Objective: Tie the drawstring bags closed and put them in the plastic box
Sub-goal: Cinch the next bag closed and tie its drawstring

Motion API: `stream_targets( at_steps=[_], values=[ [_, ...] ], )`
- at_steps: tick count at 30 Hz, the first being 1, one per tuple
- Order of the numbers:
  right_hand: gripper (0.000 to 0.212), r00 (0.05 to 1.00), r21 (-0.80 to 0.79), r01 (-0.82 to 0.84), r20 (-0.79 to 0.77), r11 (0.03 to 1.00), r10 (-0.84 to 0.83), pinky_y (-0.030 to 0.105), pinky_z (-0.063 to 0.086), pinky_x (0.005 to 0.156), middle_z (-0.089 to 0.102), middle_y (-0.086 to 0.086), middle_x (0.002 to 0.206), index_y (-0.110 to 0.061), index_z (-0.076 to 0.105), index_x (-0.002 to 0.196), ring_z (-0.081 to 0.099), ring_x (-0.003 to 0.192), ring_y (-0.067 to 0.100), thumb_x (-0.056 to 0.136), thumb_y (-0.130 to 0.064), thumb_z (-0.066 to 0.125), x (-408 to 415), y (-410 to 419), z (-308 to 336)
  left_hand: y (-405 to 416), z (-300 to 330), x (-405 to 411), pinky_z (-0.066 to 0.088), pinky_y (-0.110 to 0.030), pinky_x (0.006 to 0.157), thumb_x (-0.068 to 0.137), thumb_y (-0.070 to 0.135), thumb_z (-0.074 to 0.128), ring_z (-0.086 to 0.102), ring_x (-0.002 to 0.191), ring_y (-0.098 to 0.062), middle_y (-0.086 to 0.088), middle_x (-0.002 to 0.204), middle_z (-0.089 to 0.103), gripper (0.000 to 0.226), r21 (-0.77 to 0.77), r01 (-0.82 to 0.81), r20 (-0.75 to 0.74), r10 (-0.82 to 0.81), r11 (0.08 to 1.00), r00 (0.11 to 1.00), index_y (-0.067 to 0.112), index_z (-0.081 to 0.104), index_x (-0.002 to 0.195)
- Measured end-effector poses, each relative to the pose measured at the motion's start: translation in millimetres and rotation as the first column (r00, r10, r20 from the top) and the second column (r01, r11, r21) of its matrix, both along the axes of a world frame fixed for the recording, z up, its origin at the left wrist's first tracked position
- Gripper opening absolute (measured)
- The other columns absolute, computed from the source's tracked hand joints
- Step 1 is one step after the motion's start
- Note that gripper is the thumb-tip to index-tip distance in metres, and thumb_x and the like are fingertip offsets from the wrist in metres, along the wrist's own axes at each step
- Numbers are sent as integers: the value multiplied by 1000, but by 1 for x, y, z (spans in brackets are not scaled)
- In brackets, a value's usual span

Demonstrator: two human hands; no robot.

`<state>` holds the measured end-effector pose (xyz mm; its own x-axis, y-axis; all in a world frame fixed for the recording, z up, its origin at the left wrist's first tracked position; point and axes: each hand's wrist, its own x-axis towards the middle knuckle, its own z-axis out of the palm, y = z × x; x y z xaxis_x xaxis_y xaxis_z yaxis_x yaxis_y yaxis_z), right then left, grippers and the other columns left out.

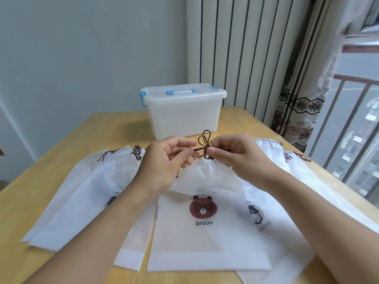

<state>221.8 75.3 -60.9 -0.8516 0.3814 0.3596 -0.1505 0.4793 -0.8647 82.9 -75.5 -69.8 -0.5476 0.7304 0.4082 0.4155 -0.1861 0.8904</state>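
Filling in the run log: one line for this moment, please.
step: tying bow | left hand and right hand: pinching brown drawstring | bear bag: cinched | plastic box: lid on

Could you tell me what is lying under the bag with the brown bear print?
The bear bag overlaps other white drawstring bags: one sticks out at its left, another with a dark print at its right. All rest on the wooden table. Anything else beneath is covered.

Both my forearms reach forward and angle inward until the hands nearly meet. My left hand [164, 160] has thumb and forefinger pinched, other fingers curled under. My right hand [231, 154] pinches likewise with its fingertips [211, 150], knuckles raised.
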Motion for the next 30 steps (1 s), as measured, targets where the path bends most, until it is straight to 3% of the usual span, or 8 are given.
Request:
stream_targets(
  at_steps=[3,7,10,12,16,23,27,30],
  values=[
    [20,997,-80,-79,-5,994,79,37,33,75,63,6,83,-4,69,88,47,80,20,97,-21,63,-3,-2,-5,0,-4,4,49,-19,64,88,9,73,64,64,-5,9,72,73,12,-30,-60,-114,57,998,992,21,77,87],
    [15,988,-131,-153,-38,980,149,24,41,76,64,5,85,-1,68,91,53,83,15,100,-10,59,-5,-7,-7,2,-6,7,52,-30,69,85,19,77,65,79,-16,7,86,70,6,43,-145,-318,151,988,936,25,78,86],
    [13,991,-128,-125,-53,984,120,25,45,75,67,6,84,3,68,92,57,81,15,98,-8,63,-7,-9,-10,2,-7,8,54,-31,70,84,12,77,66,78,-17,8,83,72,12,48,-164,-308,171,985,936,24,79,83],
    [12,995,-67,-89,-46,994,86,31,42,68,68,5,81,0,68,90,54,75,18,97,-10,65,-8,-10,-11,2,-8,9,58,-32,77,85,10,75,70,80,-17,7,83,75,12,-7,-136,-222,131,991,966,21,80,85],
    [14,998,29,-33,-57,999,35,24,37,57,62,6,72,-3,68,87,46,65,15,98,-12,65,-9,-11,-11,1,-4,13,54,-27,82,87,11,71,72,85,-16,-7,88,78,8,-58,10,145,-1,998,989,13,79,88],
    [22,999,-173,-49,7,984,51,39,37,73,63,13,82,-1,70,87,52,78,22,88,-23,69,-7,-6,-11,2,-6,18,52,-11,75,81,7,77,73,85,-7,-2,90,78,13,-96,30,267,-4,995,964,8,78,94],
    [13,998,-15,41,-52,999,-42,40,43,69,71,15,81,-10,73,84,57,73,23,91,-21,71,-8,-8,-12,2,-8,19,53,-28,89,84,17,76,72,87,-16,-6,91,78,10,-121,29,376,19,992,927,10,79,90],
    [12,979,142,174,-132,975,-156,32,46,60,70,2,71,-11,73,82,59,63,14,93,-16,72,-10,-9,-12,4,-6,21,53,-38,91,87,19,73,70,86,-20,-12,94,77,14,-92,44,455,3,995,891,6,77,90]
  ],
)
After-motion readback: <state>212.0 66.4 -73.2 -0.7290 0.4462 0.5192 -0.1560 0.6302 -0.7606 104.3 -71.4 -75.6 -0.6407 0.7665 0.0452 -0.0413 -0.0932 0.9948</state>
